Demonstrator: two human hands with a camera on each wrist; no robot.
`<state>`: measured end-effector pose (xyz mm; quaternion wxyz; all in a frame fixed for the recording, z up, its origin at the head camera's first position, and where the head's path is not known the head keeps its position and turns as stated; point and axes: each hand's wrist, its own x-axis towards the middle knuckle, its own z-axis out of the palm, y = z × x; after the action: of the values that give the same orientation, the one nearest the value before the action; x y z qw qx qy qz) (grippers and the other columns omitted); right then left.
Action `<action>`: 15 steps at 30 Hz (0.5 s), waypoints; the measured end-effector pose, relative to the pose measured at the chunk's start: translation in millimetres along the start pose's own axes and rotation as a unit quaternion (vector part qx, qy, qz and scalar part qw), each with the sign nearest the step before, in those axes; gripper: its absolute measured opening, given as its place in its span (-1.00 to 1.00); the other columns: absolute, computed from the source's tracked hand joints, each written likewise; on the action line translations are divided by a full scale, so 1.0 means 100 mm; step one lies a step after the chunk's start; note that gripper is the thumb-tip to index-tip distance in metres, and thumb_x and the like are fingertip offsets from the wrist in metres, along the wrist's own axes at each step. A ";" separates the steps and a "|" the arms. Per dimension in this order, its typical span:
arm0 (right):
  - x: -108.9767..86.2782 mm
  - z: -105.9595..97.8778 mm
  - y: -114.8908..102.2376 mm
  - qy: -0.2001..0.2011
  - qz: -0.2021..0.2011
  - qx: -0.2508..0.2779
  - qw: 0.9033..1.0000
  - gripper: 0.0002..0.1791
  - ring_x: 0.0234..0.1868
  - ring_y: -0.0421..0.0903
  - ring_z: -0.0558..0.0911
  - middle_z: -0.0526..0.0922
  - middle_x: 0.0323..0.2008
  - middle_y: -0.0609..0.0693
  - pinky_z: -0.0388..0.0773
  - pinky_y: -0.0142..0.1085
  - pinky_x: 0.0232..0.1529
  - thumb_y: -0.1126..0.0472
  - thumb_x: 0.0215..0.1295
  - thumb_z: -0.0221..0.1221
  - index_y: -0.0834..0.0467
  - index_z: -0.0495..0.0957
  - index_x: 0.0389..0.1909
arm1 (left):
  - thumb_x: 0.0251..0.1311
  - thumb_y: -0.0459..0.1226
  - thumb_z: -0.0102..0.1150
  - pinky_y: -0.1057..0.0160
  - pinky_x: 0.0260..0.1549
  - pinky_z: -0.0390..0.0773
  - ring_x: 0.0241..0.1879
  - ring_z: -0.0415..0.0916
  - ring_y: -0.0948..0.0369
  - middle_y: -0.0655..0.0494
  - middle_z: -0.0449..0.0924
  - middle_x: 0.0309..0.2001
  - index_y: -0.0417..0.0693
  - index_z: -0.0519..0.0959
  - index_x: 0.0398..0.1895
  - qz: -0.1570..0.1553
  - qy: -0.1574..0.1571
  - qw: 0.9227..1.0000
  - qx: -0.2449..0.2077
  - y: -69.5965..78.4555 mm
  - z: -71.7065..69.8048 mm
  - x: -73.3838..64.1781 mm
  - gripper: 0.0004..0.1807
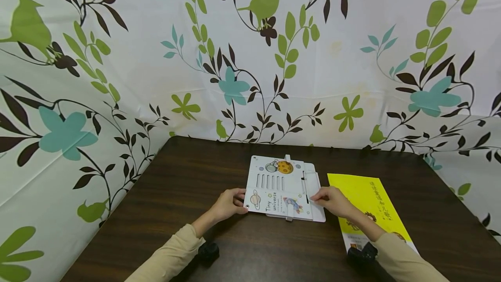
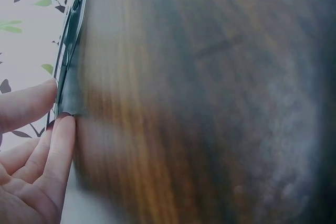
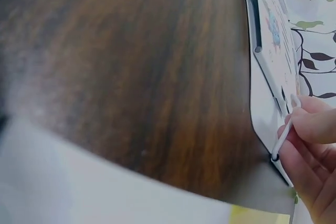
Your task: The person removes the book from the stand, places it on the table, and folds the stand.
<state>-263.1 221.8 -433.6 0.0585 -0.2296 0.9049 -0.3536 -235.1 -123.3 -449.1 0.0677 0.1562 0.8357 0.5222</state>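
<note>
A white folding book stand (image 1: 270, 189), printed with a planet, a rocket and the words "Tiny universe", lies low on the table in the head view. My left hand (image 1: 228, 204) holds its left edge; in the left wrist view the thumb (image 2: 29, 104) and fingers pinch that thin edge. At the opposite side my right hand (image 1: 333, 200) pinches a white bent wire (image 3: 284, 136) hinged to the stand, between thumb and fingertips. Seen edge-on in the right wrist view, the stand (image 3: 261, 85) shows its layered panels slightly apart. The stand's underside is mostly hidden.
A yellow book (image 1: 365, 195) lies right of the stand, partly under my right forearm. The dark wooden table (image 1: 188, 173) meets a wall cloth (image 1: 148, 77) printed with leaves and birds along its back and sides.
</note>
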 end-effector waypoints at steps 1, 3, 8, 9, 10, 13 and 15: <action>0.01 0.00 0.00 -0.001 -0.002 -0.003 1.000 -0.81 -0.40 -0.13 0.44 0.62 -0.36 0.03 0.45 -0.46 -0.38 0.47 0.07 0.18 0.31 0.65 -0.27 | -0.19 -0.53 0.34 0.28 -0.44 0.56 -0.32 0.57 0.08 -0.17 0.54 -0.19 -0.48 0.37 0.07 0.000 0.000 1.000 0.000 0.00 0.00 0.00 -0.37; 0.02 0.01 -0.01 -0.006 -0.013 -0.012 1.000 -0.82 -0.42 -0.15 0.43 0.62 -0.38 0.03 0.44 -0.45 -0.40 0.47 0.07 0.18 0.32 0.65 -0.28 | -0.19 -0.53 0.34 0.29 -0.44 0.56 -0.32 0.56 0.09 -0.17 0.54 -0.20 -0.49 0.37 0.07 -0.001 0.000 1.000 0.002 0.00 0.00 0.00 -0.37; 0.04 0.00 -0.05 -0.013 -0.035 -0.030 0.999 -0.84 -0.45 -0.17 0.41 0.62 -0.42 0.03 0.43 -0.45 -0.44 0.48 0.04 0.20 0.33 0.66 -0.32 | -0.20 -0.55 0.33 0.30 -0.45 0.56 -0.33 0.56 0.10 -0.17 0.54 -0.21 -0.50 0.37 0.07 -0.002 0.001 1.000 -0.003 0.01 -0.01 0.00 -0.37; 0.04 0.00 -0.05 -0.013 -0.033 -0.031 0.999 -0.84 -0.45 -0.17 0.41 0.62 -0.42 0.03 0.43 -0.46 -0.44 0.47 0.03 0.21 0.33 0.66 -0.32 | -0.20 -0.56 0.33 0.30 -0.45 0.56 -0.33 0.56 0.09 -0.17 0.54 -0.21 -0.50 0.36 0.07 -0.001 0.001 1.000 -0.004 0.01 -0.01 0.00 -0.37; 0.05 0.00 -0.05 -0.014 -0.031 -0.032 0.999 -0.84 -0.45 -0.17 0.41 0.62 -0.42 0.02 0.43 -0.46 -0.44 0.47 0.03 0.21 0.32 0.66 -0.33 | -0.20 -0.56 0.32 0.30 -0.45 0.56 -0.33 0.56 0.09 -0.17 0.54 -0.21 -0.50 0.36 0.07 -0.001 0.001 1.000 -0.004 0.01 -0.01 0.00 -0.37; 0.05 -0.01 -0.05 -0.019 -0.024 -0.030 0.999 -0.84 -0.44 -0.16 0.42 0.62 -0.40 0.03 0.45 -0.45 -0.42 0.47 0.04 0.20 0.32 0.66 -0.32 | -0.19 -0.56 0.32 0.30 -0.44 0.56 -0.33 0.56 0.09 -0.17 0.54 -0.21 -0.50 0.37 0.06 -0.001 0.001 1.000 -0.002 0.01 0.00 0.00 -0.37; 0.04 -0.02 -0.04 -0.020 -0.025 -0.026 0.999 -0.84 -0.43 -0.17 0.43 0.63 -0.39 0.03 0.47 -0.43 -0.40 0.46 0.04 0.20 0.31 0.66 -0.33 | -0.19 -0.55 0.32 0.31 -0.44 0.56 -0.34 0.56 0.09 -0.18 0.54 -0.21 -0.50 0.37 0.06 0.004 0.000 1.000 0.003 0.02 0.00 -0.01 -0.38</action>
<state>-265.7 218.2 -428.9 0.0622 -0.2606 0.9065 -0.3265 -234.0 -122.5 -447.3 0.0654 0.1597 0.8365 0.5201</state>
